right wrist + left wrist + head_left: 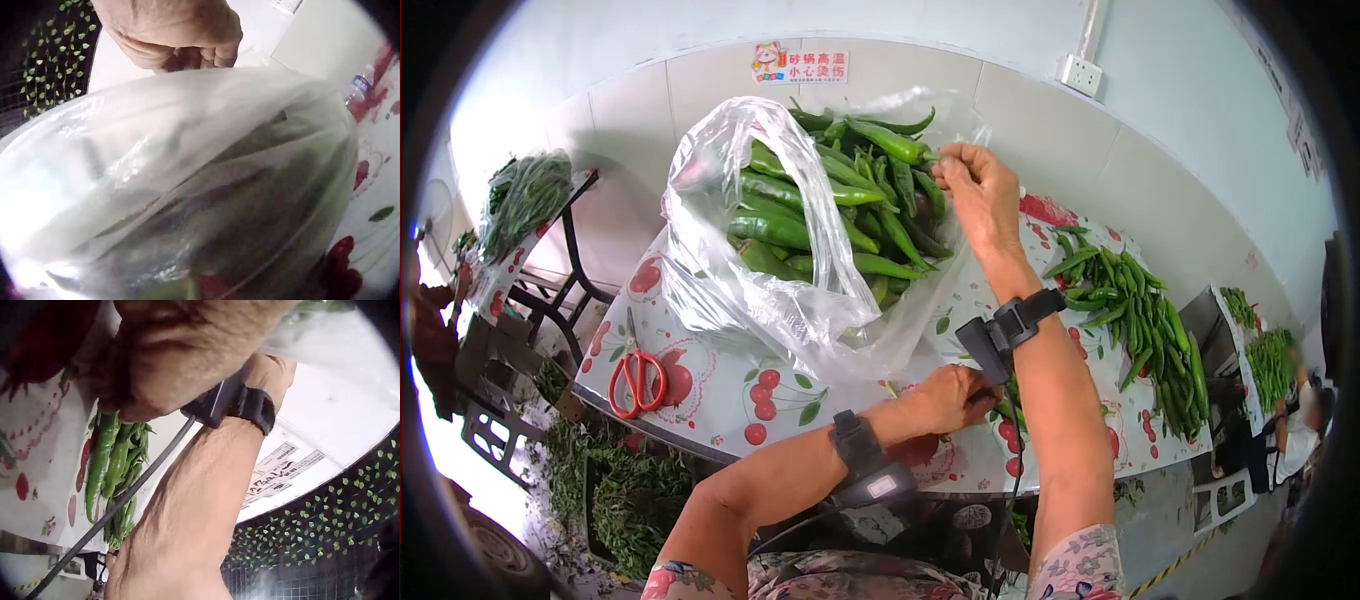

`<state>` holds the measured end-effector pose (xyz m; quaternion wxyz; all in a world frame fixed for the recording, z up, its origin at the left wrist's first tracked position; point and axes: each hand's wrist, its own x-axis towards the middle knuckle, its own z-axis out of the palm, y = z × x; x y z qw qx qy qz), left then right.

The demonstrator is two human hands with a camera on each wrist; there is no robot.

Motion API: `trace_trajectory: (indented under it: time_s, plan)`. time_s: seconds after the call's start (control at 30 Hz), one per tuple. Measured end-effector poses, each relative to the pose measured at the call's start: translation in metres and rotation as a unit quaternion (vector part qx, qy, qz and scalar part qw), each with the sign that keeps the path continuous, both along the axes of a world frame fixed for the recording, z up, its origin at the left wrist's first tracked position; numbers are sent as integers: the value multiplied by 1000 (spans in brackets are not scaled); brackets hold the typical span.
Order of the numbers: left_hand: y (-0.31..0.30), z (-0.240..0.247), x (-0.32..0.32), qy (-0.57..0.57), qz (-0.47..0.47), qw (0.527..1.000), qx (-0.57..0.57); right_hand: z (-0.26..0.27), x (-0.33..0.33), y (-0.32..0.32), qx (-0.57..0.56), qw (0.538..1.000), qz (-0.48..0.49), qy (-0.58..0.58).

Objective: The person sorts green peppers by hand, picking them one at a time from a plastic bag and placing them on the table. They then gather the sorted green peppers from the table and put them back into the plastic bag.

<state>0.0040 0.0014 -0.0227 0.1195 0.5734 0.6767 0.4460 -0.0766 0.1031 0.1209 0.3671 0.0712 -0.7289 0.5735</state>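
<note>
A clear plastic bag (pixel 800 320) full of long green chili peppers (pixel 780 230) stands open on the table. At its upper right edge my right hand (pixel 985 195) pinches the stem end of one green pepper (pixel 890 140). In the right wrist view the bag hides most of what the right fingertips do. My left hand (pixel 945 398) is low over the table near its front edge, in front of the bag, with its fingers curled. Some green shows right beside its fingertips; I cannot tell whether it is held. The left wrist view shows the back of that hand (pixel 187 359).
Red-handled scissors (pixel 638 380) lie at the table's left. A pile of green peppers (pixel 1140 310) covers the right side. A plastic bottle (pixel 359 87) stands behind the bag. Leafy greens (pixel 635 500) fill a crate below left. A person (pixel 1305 430) sits at far right.
</note>
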Motion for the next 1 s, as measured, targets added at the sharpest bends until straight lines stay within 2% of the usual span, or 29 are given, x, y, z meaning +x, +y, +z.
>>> trace_trajectory:
  time_s: [0.07, 0.17, 0.2, 0.27, 0.3, 0.37, 0.5, 0.63, 0.73, 0.83, 0.93, 1.0]
  plan:
    - [-3, 13, 2, -43, -6, 999, -3, 18, 12, -3, 36, 998, -50, 26]
    - [-3, 8, -1, -15, -16, 1000, 21, 27, 19, -4, 75, 988, -65, 117]
    - [-5, 11, 0, -36, -8, 999, 4, 30, 22, -10, 75, 989, -61, 111]
    - [-6, 18, 3, -75, -4, 997, -36, 25, 17, -20, 171, 981, -77, 42]
    - [-3, 11, 3, -61, 2, 998, -21, 23, 14, -23, 217, 972, -86, 7]
    - [3, -5, -2, -33, 15, 999, 15, 10, -3, -22, 213, 976, -43, 4]
    - [-7, 20, 2, -48, -4, 999, -1, -4, -6, 0, 183, 983, 17, 6]
    - [-1, 14, 0, -23, 19, 999, -27, 12, 41, 48, 138, 980, 21, -141]
    - [-2, 14, 0, -57, 2, 998, -7, 14, 86, 82, 101, 976, 22, -194]
    - [-2, 14, 0, -47, 2, 999, 1, 3, 126, 109, 146, 943, -4, -300]
    - [-2, 15, 0, -58, -1, 998, -9, -10, 169, 114, 231, 890, -13, -394]
    - [-2, 13, 1, -51, 6, 999, -5, -33, 189, 123, 239, 877, -16, -416]
